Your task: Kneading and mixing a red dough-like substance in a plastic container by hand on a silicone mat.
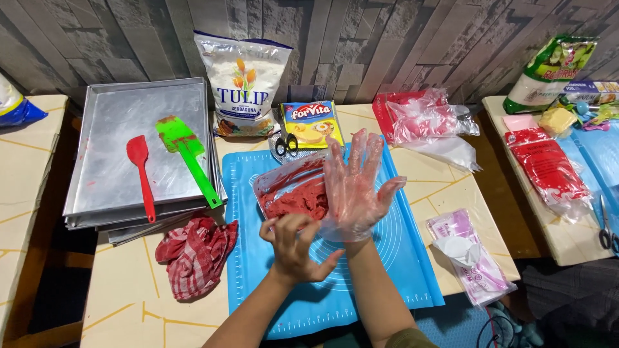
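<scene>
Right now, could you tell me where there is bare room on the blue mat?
The blue mat is bare at its right part and front edge. The middle is crowded: red dough bag and both hands, left hand, gloved right hand.

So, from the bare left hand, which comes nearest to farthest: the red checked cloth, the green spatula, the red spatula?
Seen from the left hand:
1. Red checked cloth, just left on the table.
2. Green spatula, up-left on the metal trays.
3. Red spatula, farther left on the trays.
</scene>
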